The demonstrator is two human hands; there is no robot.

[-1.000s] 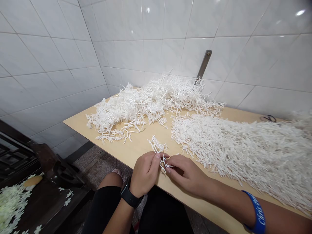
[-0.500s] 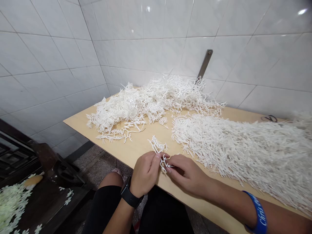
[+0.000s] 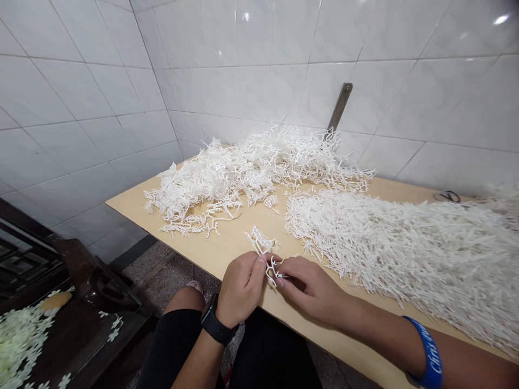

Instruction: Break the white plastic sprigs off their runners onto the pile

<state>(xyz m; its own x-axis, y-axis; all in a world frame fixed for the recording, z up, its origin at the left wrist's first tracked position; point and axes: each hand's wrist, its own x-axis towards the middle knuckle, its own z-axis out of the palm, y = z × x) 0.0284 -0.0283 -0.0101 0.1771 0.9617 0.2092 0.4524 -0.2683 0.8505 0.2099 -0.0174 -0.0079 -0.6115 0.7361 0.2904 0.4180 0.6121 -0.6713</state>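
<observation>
A white branching plastic stem [image 3: 259,241] is held over the front edge of the wooden board. My left hand [image 3: 245,283] is closed on its middle, thumb on top. At the stem's near end, my right hand [image 3: 310,286] pinches a small side twig between thumb and fingers; the fingertips are partly hidden. Beyond my hands lies a tangled heap of similar white branching stems [image 3: 243,167]. To the right spreads a dense pile of small white twig pieces [image 3: 397,237].
The wooden board [image 3: 138,202] stands against a tiled wall [image 3: 267,86]. A metal bracket [image 3: 339,108] rises behind the heap, and a dark cord loop [image 3: 448,196] lies at the back right. At lower left, pale flower pieces [image 3: 20,340] rest on dark wooden furniture [image 3: 77,335].
</observation>
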